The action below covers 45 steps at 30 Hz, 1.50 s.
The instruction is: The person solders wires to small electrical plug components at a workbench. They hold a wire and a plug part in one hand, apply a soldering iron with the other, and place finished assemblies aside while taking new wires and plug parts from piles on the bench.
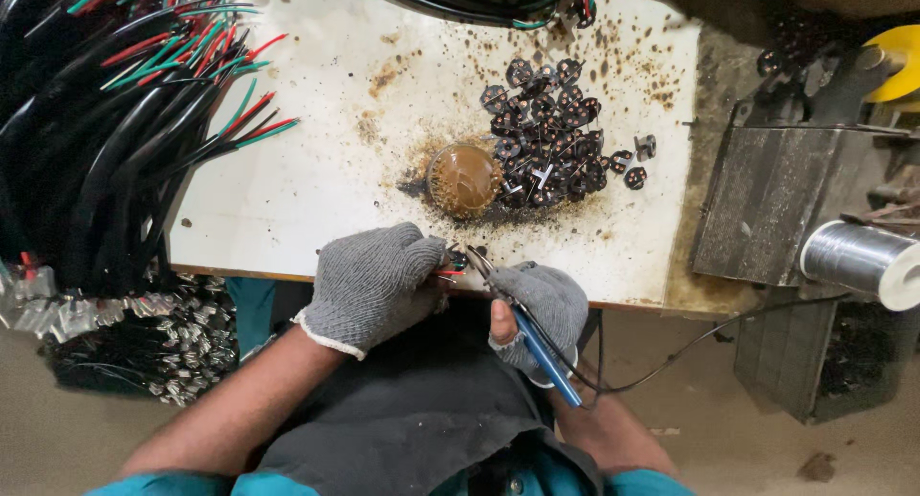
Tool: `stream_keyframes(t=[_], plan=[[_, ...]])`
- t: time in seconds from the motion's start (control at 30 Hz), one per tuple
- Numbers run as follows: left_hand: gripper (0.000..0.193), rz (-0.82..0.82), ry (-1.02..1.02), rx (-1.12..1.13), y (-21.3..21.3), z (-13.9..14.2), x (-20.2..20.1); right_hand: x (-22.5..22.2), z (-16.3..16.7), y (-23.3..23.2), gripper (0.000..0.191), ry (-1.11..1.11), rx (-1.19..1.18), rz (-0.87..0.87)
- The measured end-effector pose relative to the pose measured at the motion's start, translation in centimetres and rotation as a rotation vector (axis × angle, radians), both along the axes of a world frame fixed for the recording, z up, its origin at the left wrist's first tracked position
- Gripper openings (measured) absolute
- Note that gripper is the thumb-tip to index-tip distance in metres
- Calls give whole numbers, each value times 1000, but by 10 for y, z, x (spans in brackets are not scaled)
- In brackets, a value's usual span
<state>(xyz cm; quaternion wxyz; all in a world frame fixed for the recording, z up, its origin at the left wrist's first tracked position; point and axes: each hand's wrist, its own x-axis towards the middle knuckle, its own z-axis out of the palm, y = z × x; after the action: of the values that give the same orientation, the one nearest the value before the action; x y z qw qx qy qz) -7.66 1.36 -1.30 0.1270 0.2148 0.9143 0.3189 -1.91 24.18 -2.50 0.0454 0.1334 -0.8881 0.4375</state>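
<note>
Grey-gloved left hand point(372, 280) pinches a small plug point(456, 260); right hand point(539, 309) grips a blue iron point(537, 343), its tip touching the plug.

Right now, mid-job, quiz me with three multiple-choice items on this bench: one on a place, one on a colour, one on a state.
1. Where is the pile of small black parts?
A. right of the brown dome
B. on the floor
C. in the person's lap

2. What colour is the tool handle?
A. red
B. blue
C. yellow

3. What is the left hand doing?
A. lying open
B. pressing the spool
C. pinching a small wired part

Answers: 1 A, the pile lies just right of the brown dome. 2 B, a blue handle sticks out of the right hand. 3 C, gloved fingers close on the small wired part.
</note>
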Motion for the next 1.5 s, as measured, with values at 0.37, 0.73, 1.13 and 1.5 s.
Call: stream_keyframes(t=[0.37, 0.73, 1.13, 1.5], plan=[[23, 4, 16, 21, 0, 4, 1, -5, 5, -5, 29, -31, 17, -33], [23, 11, -22, -4, 0, 9, -1, -5, 4, 1, 29, 6, 13, 54], [26, 11, 10, 16, 0, 5, 0, 0, 7, -2, 22, -22, -26, -27], [25, -4, 23, 12, 0, 2, 1, 4, -3, 2, 27, -36, -71, -100]])
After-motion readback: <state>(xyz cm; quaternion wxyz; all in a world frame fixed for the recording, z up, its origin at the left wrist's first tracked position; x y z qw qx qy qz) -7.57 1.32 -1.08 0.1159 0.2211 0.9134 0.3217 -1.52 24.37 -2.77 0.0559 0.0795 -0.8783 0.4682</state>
